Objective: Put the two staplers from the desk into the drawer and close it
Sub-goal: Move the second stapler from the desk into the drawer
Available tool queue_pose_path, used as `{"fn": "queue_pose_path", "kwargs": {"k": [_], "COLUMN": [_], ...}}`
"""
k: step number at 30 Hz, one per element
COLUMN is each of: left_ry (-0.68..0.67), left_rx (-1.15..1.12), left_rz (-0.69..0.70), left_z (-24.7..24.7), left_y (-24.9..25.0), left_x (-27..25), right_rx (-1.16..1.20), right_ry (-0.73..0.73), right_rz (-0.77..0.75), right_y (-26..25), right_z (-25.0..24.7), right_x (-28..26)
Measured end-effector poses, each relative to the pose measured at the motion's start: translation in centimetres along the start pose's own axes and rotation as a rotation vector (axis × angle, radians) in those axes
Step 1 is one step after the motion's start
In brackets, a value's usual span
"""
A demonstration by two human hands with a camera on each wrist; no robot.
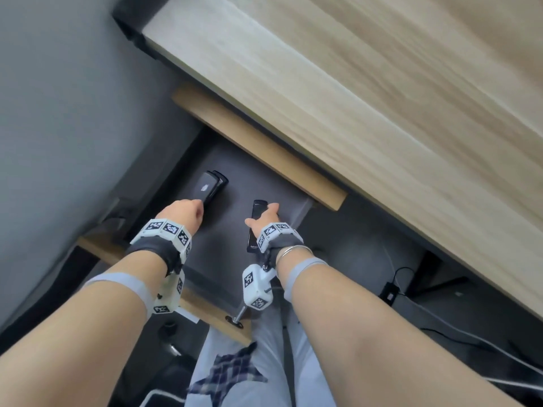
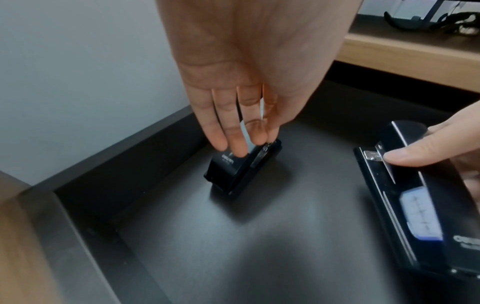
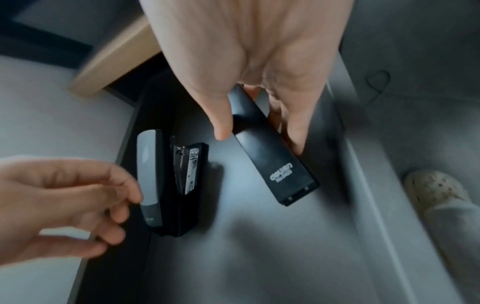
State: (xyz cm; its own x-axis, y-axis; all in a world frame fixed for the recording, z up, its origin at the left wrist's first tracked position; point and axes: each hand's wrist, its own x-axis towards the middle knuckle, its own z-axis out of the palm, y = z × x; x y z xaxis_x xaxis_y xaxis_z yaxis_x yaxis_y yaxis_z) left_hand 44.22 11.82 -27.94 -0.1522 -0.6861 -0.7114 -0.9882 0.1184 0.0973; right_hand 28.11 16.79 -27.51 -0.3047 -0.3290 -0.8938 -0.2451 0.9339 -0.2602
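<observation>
The drawer (image 1: 229,239) under the desk stands pulled out, and both staplers are inside it. A black stapler with a grey top (image 1: 207,188) lies on the dark drawer bottom (image 2: 233,246) near its left wall. My left hand (image 1: 188,212) touches that stapler's rear end (image 2: 231,172) with straight fingers (image 2: 221,142) and does not grip it. My right hand (image 1: 266,217) holds the long black stapler (image 1: 258,208) to the right, thumb on one side and fingers on the other (image 3: 296,144). In the right wrist view this stapler (image 3: 283,170) is tilted, its printed end low over the drawer bottom.
The light wood desk top (image 1: 352,98) overhangs the drawer's back. A grey wall (image 1: 58,113) runs along the left. The drawer's wood front carries a metal handle (image 1: 239,315) by my legs. A cable and adapter (image 1: 389,292) lie on the floor at the right.
</observation>
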Motion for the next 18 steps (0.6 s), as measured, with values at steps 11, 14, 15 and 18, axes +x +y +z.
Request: {"fn": "queue_pose_path", "kwargs": {"k": [11,14,15,18], "left_ry": [-0.023,-0.03,-0.03,-0.036], "left_rx": [-0.032,-0.031,-0.031,-0.025], "left_rz": [0.04,0.039,0.04,0.035], "left_z": [1.8,2.1,2.2,2.5], "left_y": [-0.7,-0.7,-0.7,-0.5], "left_x": [1.7,1.7,1.7,1.4], "right_rx": [0.143,0.095,0.079,0.072], "right_ry": [0.028,0.098,0.108,0.088], "right_rz": [0.181,0.156,0.15,0.156], "right_y": [0.7,0.9,1.0,1.1], "right_z": [1.0,1.6,1.7,1.9], "right_x": [3.2,3.3,3.3,3.3]}}
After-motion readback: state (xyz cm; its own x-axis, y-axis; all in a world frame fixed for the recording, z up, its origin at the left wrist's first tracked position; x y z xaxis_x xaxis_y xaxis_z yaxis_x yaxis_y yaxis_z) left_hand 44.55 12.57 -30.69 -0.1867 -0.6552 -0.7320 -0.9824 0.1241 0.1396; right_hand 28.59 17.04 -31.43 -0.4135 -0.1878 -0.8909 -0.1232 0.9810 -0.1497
